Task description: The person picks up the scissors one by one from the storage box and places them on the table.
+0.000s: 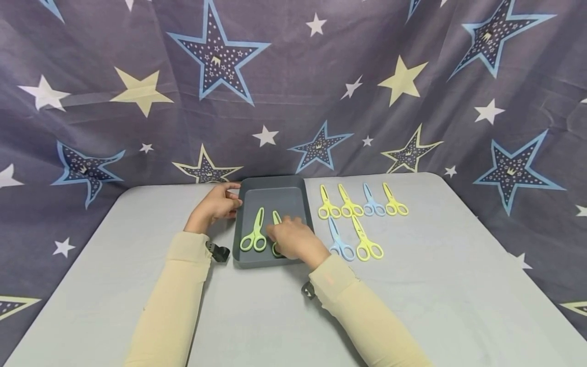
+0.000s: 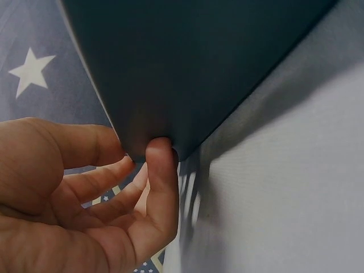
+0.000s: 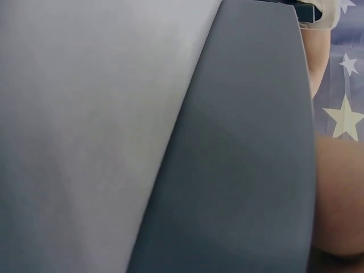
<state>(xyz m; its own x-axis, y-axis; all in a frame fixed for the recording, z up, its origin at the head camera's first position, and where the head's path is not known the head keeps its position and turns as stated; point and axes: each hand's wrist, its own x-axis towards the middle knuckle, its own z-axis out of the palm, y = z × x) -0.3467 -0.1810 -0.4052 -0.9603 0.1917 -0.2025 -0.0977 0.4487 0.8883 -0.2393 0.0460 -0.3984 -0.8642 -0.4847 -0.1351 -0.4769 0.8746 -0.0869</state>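
Note:
A dark grey tray lies on the table with two pairs of green scissors in it. The left pair of scissors is in full view, blades pointing to the back. My right hand reaches over the tray's right wall and holds the other green scissors, covering much of them. In the right wrist view the tray's outer wall hides the fingers. At the tray's back left, my left hand grips the edge; the left wrist view has its fingers against the outer wall near a corner.
Right of the tray lie several yellow scissors and two blue scissors, in two rows with blades toward the back. The table has a pale grey cover. A star-patterned curtain hangs behind it.

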